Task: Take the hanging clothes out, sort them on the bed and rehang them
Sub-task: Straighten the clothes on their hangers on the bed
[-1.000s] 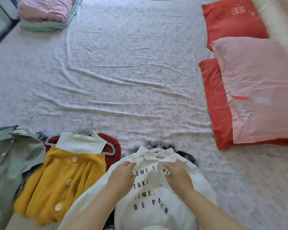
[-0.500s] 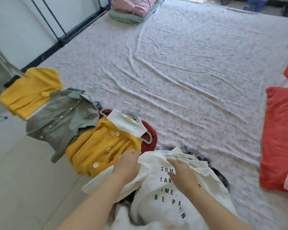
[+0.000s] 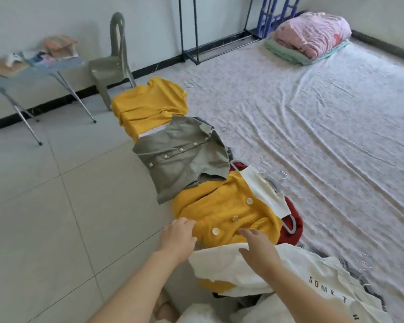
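Taking out looks done, sorting well on, and rehanging all left: the clothes lie in a row on the bed [image 3: 313, 113], hangers in some. Beyond the yellow cardigan [image 3: 219, 206] lies a grey shirt [image 3: 184, 159]; nearer than it, a white shirt [image 3: 289, 276]. The left hand [image 3: 177, 238] touches the cardigan's near hem and the right hand [image 3: 259, 250] hovers beside it, both loose-fingered, holding nothing.

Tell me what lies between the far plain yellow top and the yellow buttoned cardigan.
The grey-green buttoned shirt lies between the plain yellow top and yellow cardigan, overlapping both, in the head view.
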`<state>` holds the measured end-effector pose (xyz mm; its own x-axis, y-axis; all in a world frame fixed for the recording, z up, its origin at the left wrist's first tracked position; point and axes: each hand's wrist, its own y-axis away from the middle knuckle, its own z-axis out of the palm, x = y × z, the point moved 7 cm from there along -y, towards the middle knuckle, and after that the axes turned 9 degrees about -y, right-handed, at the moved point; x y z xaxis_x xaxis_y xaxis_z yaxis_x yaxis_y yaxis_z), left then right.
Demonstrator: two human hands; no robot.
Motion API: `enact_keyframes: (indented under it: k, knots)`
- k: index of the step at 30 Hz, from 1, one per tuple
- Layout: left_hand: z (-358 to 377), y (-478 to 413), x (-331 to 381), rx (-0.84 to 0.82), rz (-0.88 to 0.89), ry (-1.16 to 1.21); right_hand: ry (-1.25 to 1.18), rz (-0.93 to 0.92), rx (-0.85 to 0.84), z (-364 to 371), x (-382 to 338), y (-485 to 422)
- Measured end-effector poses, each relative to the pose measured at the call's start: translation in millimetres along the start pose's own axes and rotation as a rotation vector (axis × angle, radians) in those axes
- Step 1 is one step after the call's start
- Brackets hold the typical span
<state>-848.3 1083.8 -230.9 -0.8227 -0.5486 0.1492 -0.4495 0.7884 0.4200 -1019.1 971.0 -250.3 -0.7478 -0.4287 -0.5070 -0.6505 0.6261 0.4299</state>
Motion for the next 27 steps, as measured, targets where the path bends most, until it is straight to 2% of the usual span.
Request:
enact_keyframes:
  k: [6, 11, 19, 27]
  knots:
    - [-30.7, -5.9, -154.2, 0.001, -0.109, -0.002, 0.046, -0.057, -0.068, 49.1, -133.9, -67.6]
    - [-46.6, -12.9, -243.1, -0.009, -0.189, 0.025, 0.118, -0.113, -0.114, 67.4, -208.1, -116.0]
    - [-78.1, -84.1, -323.9, -0.037, -0.218, 0.021, 0.069, -0.094, -0.145, 75.9, -271.2, -222.0]
    - [-162.6, -194.2, -390.8, -0.009, -0.25, -0.027, 0.055, -0.098, -0.183, 47.0, -336.2, -352.3]
